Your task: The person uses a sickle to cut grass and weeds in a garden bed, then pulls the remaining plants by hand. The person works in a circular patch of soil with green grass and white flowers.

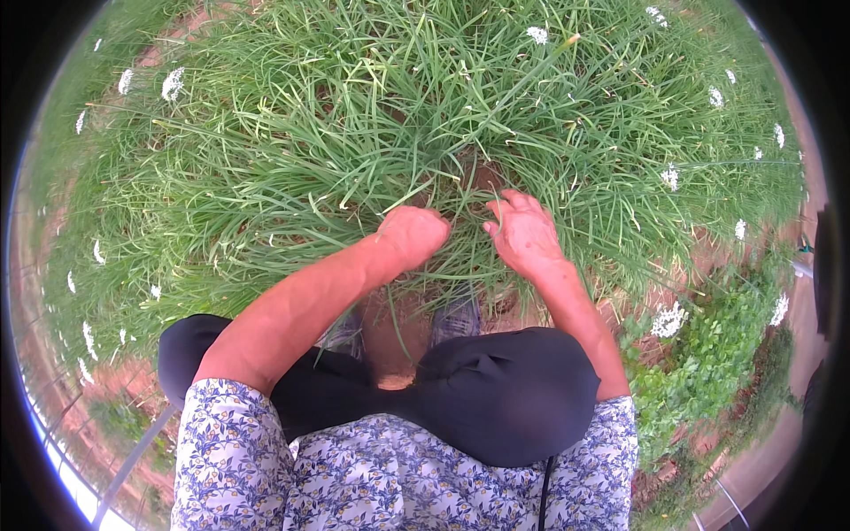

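Note:
Long, narrow green leaves of garlic chives (292, 181) grow thickly in front of me. My left hand (414, 233) is closed in a fist low among them, its back toward the view. Leaves come out around and below that fist; the fingertips are hidden. To its right, my right hand (522, 232) reaches palm down into the leaves, thumb and fingers bent but apart. Nothing shows in its grip. A patch of bare reddish soil (478, 170) lies just beyond the two hands.
White flower heads (173, 84) stand among the leaves on both sides. My dark-clad knees (509, 394) are bent below my arms, with my shoes (456, 317) on soil close to the plants. Broad-leaved green plants (699, 372) grow at the right. A pale pole (133, 465) slants at lower left.

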Tool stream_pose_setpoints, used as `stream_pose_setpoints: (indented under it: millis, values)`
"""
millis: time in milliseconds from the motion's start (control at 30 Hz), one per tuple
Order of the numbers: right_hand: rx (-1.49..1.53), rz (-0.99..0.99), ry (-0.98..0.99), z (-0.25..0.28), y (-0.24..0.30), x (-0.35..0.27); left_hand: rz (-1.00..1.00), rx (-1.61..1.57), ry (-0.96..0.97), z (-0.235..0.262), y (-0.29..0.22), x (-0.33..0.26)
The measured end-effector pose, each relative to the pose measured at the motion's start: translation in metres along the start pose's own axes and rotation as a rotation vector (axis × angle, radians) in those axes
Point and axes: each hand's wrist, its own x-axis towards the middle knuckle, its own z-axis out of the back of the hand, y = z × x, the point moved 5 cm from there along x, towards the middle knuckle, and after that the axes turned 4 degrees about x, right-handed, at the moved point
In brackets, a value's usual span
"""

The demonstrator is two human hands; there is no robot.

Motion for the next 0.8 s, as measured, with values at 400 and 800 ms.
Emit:
stream_pose_setpoints:
  millis: [400,800]
  values:
    - [-0.202,0.481,-0.005,-0.048,0.038,0.05,-0.031,-0.013,0.095,-0.031,-0.011,0.004]
    - [0.308,-0.201,0.207,-0.092,-0.021,0.102,-0.049,-0.042,0.124,-0.032,-0.013,0.002]
